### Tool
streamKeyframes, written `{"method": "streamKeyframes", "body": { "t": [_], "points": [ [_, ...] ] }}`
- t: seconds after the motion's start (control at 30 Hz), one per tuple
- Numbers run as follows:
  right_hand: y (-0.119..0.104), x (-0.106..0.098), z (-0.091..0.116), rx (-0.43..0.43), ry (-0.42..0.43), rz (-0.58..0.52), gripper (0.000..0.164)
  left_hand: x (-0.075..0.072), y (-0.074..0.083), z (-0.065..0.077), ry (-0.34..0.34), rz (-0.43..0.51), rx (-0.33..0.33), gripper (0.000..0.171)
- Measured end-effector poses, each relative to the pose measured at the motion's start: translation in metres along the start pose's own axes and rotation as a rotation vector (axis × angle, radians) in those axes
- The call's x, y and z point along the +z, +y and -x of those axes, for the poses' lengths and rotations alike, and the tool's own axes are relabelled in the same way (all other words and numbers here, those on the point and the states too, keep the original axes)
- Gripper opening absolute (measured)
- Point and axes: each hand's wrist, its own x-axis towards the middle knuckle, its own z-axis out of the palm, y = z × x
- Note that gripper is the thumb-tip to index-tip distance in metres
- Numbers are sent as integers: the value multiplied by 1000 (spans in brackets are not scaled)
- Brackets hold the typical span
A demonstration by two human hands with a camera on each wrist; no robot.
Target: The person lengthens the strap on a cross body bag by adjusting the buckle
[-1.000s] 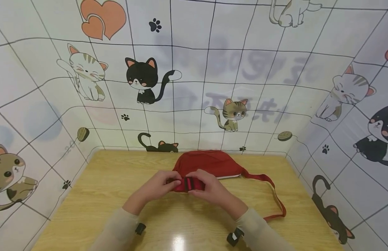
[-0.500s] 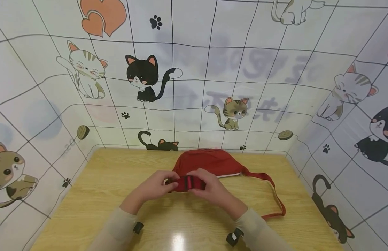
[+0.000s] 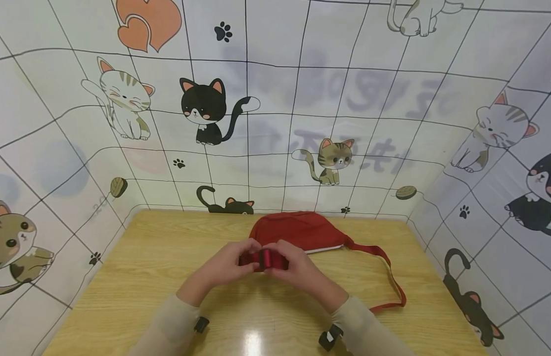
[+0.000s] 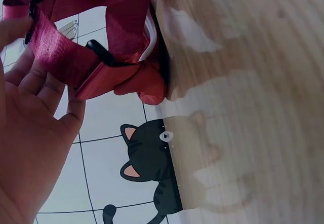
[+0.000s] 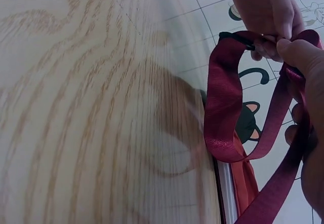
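A red waist bag (image 3: pixel 298 230) lies on the table near the wall, its white zipper edge toward me. In front of it, my left hand (image 3: pixel 223 267) and right hand (image 3: pixel 298 264) hold a section of its dark red strap (image 3: pixel 277 260) between thumbs and fingers. Between the fingertips of both hands sits a black strap slider (image 3: pixel 261 259). The left wrist view has the strap folded into loops, with a second black buckle (image 4: pixel 101 53) close to the bag's end. A wide strap loop (image 5: pixel 223 102) hangs beside the right hand (image 5: pixel 311 72) in the right wrist view.
The bag's thinner strap end (image 3: pixel 393 282) curves over the wooden table (image 3: pixel 146 257) at right and passes behind the right forearm. Cat-print walls (image 3: pixel 275 99) enclose the table at the back and both sides. A black wrist mount (image 3: pixel 331 337) sits under the right sleeve.
My left hand has shifted slightly right along the strap, so its fingertips now reach the slider and nearly meet the right hand's. The bag has stayed in place.
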Motion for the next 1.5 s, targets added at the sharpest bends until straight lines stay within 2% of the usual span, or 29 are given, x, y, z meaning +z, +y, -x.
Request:
{"method": "streamKeyframes", "body": {
  "t": [0.13, 0.27, 0.33, 0.53, 0.7, 0.87, 1.0, 1.1, 1.23, 1.33, 1.4, 1.5],
  "points": [
    [-1, 0, 1, 121, -11, -31, 56, 3, 3, 0, 40, -49, -16, 46],
    [-1, -2, 0, 169, -27, -70, 58, 4, 7, 0, 74, -108, 5, 47],
    [-1, -3, 0, 151, -36, -75, 57, 3, 8, 1, 84, -129, 10, 46],
    [-6, -7, -5, 13, -10, -50, 47, 3, 8, 0, 86, -192, 36, 46],
    [-11, -6, -8, -1, 37, -31, 41, 4, 5, 0, 88, -206, 61, 43],
    [-11, -7, -4, -6, 119, -151, 41, 3, -1, 2, 96, -203, 76, 44],
    [-12, -11, -3, -4, 126, -228, 38, 2, -5, 4, 100, -207, 59, 44],
    [-12, -13, -3, 8, 78, -172, 43, 1, -5, 5, 90, -206, 61, 44],
    [-15, -15, -7, 5, 12, 17, 48, 1, -5, 4, 80, -231, 70, 43],
    [-18, -15, -10, -26, 0, 131, 44, 3, -5, 3, 82, -253, 84, 43],
    [-19, -15, -9, -39, 6, 160, 39, 4, -6, 4, 81, -257, 90, 43],
    [-20, -14, -6, -30, 31, 125, 36, 5, -6, 4, 81, -245, 95, 43]
  ]
}}
